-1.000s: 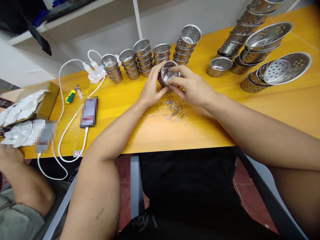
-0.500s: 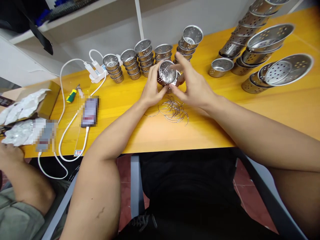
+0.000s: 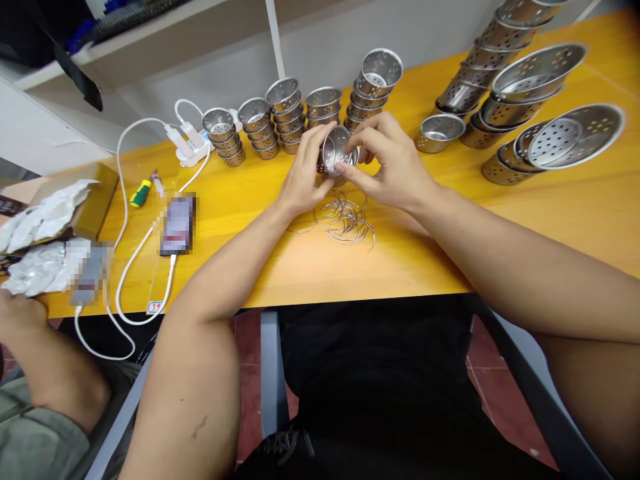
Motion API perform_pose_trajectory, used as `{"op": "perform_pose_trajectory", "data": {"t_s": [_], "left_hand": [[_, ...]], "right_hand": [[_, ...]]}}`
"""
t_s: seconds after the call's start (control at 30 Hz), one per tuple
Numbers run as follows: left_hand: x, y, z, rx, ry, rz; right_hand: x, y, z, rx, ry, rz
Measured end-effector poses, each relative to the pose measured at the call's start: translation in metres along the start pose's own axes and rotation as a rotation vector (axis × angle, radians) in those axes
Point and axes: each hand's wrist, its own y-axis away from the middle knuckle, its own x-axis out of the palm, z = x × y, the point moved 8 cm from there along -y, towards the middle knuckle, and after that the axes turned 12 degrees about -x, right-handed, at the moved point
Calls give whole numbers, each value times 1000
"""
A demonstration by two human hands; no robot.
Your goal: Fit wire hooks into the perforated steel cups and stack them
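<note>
A small perforated metal cup is tilted toward me above the table, its mouth facing up. My left hand wraps round its left side, fingers behind and thumb below. At the cup's right rim, my right hand is curled, with its thumb across the opening and its bent fingers on the far edge. Whether a thin wire is also between those fingertips is hard to make out. Just below the cup lies a loose pile of thin curved metal wires.
Stacks of perforated cups line the back, with larger stacks to the right. On the left are a screwdriver, a phone, white cables, a power strip and a box. Another person's arm is at far left.
My right hand's raised, spread fingers have curled down onto the cup's rim, and its thumb has moved up over the opening. My left hand still holds the cup, now tilted slightly differently.
</note>
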Motion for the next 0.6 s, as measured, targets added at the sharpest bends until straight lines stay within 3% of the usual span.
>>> {"op": "perform_pose_trajectory", "data": {"t_s": [0.23, 0.6], "left_hand": [[-5, 0, -5, -21, 7, -4], [3, -5, 15, 67, 29, -90]], "right_hand": [[0, 2, 8, -2, 10, -50], [6, 1, -20, -130, -244, -272]]}}
